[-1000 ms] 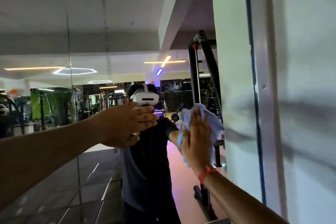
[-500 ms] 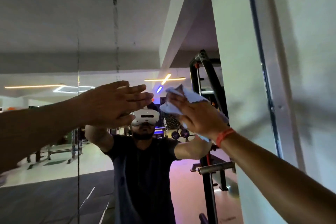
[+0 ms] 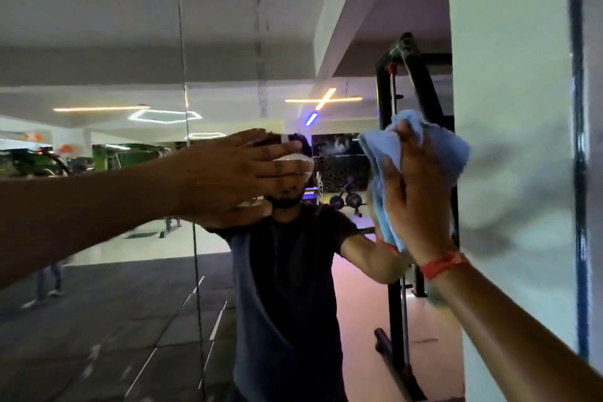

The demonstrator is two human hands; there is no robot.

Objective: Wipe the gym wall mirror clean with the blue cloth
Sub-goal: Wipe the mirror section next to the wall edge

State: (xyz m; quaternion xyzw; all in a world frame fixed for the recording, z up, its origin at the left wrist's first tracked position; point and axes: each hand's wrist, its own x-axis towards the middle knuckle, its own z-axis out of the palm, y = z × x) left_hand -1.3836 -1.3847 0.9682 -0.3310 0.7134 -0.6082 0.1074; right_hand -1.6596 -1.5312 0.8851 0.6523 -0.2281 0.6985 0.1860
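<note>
Gym ceiling lights and floor tiles showed only as reflections in the mirror [image 3: 130, 42], which filled the view up to a white wall [image 3: 509, 75] on the right. One blue cloth [image 3: 385, 153], crumpled and soft-edged, lay against the glass near that wall, partly hidden behind the right hand [image 3: 414, 202], which pressed it flat with its fingers spread; a red band [image 3: 442, 264] circled the wrist. The left hand [image 3: 241, 173], open with fingers straight, was held up toward the glass, and whether it touched could not be told. It covered most of the reflected person's head. One black rack [image 3: 394, 320] stood reflected behind the cloth, its lower end cut off. Both forearms ran out of frame.
</note>
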